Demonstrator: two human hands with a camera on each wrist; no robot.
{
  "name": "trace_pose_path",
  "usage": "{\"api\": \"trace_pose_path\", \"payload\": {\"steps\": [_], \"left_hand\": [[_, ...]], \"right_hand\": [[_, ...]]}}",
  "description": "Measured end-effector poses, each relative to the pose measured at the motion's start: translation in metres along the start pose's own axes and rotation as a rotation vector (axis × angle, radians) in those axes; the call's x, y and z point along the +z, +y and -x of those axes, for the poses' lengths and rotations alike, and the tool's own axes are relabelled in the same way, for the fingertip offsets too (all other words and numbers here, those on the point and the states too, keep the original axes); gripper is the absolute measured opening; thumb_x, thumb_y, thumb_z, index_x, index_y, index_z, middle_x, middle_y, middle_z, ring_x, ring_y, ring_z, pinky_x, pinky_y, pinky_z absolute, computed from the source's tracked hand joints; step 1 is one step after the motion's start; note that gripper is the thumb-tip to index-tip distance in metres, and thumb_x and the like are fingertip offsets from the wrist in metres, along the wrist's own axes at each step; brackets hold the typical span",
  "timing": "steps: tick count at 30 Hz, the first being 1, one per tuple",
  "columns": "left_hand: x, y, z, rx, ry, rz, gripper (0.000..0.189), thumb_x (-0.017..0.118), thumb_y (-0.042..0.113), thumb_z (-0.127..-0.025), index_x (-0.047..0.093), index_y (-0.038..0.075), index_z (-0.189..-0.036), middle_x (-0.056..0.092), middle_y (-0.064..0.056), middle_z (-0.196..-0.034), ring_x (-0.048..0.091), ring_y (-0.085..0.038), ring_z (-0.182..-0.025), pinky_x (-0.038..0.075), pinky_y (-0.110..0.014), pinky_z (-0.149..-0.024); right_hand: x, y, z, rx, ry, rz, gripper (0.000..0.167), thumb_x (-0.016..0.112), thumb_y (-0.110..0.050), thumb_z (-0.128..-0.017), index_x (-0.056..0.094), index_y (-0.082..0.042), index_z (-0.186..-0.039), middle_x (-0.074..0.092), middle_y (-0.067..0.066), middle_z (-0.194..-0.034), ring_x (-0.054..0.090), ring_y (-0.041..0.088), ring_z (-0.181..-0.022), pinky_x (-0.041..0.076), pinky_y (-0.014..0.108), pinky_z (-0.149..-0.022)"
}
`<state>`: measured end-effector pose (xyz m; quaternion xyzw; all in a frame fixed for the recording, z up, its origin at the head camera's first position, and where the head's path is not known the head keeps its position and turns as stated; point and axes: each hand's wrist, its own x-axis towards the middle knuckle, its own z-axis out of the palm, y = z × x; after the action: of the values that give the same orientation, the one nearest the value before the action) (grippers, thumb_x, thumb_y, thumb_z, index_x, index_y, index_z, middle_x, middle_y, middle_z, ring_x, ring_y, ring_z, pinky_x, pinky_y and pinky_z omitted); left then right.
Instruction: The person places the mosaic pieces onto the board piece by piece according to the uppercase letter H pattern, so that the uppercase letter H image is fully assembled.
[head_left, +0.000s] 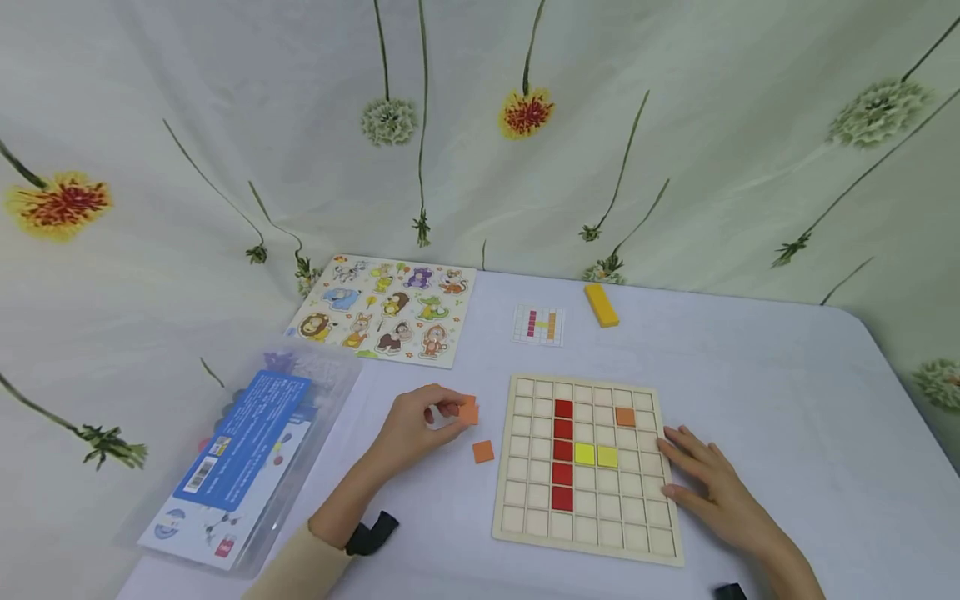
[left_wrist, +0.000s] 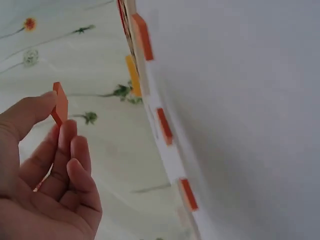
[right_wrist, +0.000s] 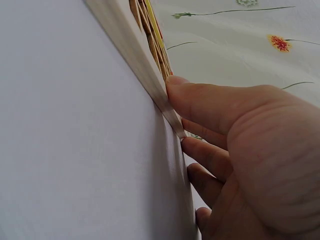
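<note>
My left hand [head_left: 420, 425] pinches an orange square tile [left_wrist: 61, 104] between thumb and fingertips, raised to the left of the wooden grid board [head_left: 517, 533]. A loose orange tile [head_left: 483, 452] lies on the table just below that hand. On the board, a column of several red tiles [head_left: 562, 451] stands left of centre. Two yellow tiles [head_left: 585, 454] extend right from its middle, and one orange tile [head_left: 626, 417] sits at the upper right. My right hand [head_left: 708, 487] rests with thumb and fingertips against the board's right edge, fingers loosely extended.
Behind the board lie a small pattern card [head_left: 538, 325] and a yellow block [head_left: 602, 305]. An animal picture board [head_left: 386, 308] is at the back left. A clear plastic box [head_left: 258, 533] with a blue label stands on the left. A flowered cloth [head_left: 465, 183] hangs behind.
</note>
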<state>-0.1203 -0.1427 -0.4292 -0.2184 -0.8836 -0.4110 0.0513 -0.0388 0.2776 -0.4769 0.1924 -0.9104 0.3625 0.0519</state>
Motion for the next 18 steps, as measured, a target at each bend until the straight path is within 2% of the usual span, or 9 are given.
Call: {"api": "trace_pose_path", "payload": {"steps": [3,5,10,13,18], "left_hand": [[0.009,0.024,-0.015,0.02,-0.026,0.035,0.025,0.081,0.011,-0.078,0.073,0.009,-0.102,0.068,-0.003,-0.084,0.061,-0.023,-0.08,0.05,-0.027,-0.065],[0.018,0.041,-0.025,0.009,-0.053,0.066,0.024,0.08,0.012,-0.079,0.073,0.01,-0.102,0.068,-0.003,-0.086,0.061,-0.024,-0.082,0.051,-0.029,-0.067],[0.05,0.078,-0.048,-0.01,-0.123,0.127,0.024,0.079,0.014,-0.081,0.074,0.01,-0.104,0.069,-0.003,-0.088,0.061,-0.022,-0.086,0.049,-0.023,-0.07],[0.073,0.09,-0.06,-0.017,-0.168,0.143,0.025,0.078,0.015,-0.082,0.074,0.01,-0.106,0.069,-0.003,-0.088,0.063,-0.023,-0.086,0.047,-0.019,-0.069],[0.106,0.1,-0.073,-0.041,-0.237,0.114,0.022,0.079,0.017,-0.081,0.074,0.01,-0.102,0.067,0.002,-0.083,0.06,-0.014,-0.081,0.045,-0.016,-0.069]], "right_hand": [[-0.001,0.0,0.0,-0.006,0.007,0.011,0.058,0.071,-0.015,-0.087,0.052,-0.004,-0.14,0.043,0.026,-0.146,0.007,-0.013,-0.144,-0.007,0.007,-0.112],[-0.001,-0.001,0.001,-0.01,0.013,0.006,0.058,0.071,-0.015,-0.087,0.052,-0.004,-0.14,0.043,0.026,-0.146,0.007,-0.012,-0.144,-0.007,0.009,-0.113],[0.0,-0.001,0.004,-0.005,0.018,-0.024,0.057,0.071,-0.014,-0.087,0.052,-0.005,-0.14,0.042,0.025,-0.147,0.008,-0.011,-0.145,-0.007,0.026,-0.121],[0.0,-0.001,0.003,-0.006,0.019,-0.019,0.058,0.071,-0.015,-0.087,0.052,-0.006,-0.14,0.043,0.024,-0.147,0.009,-0.01,-0.145,-0.006,0.027,-0.121],[-0.002,0.0,0.001,-0.043,0.028,0.011,0.059,0.073,-0.014,-0.084,0.053,-0.005,-0.139,0.046,0.023,-0.145,0.011,-0.009,-0.145,-0.005,0.011,-0.114]]}}
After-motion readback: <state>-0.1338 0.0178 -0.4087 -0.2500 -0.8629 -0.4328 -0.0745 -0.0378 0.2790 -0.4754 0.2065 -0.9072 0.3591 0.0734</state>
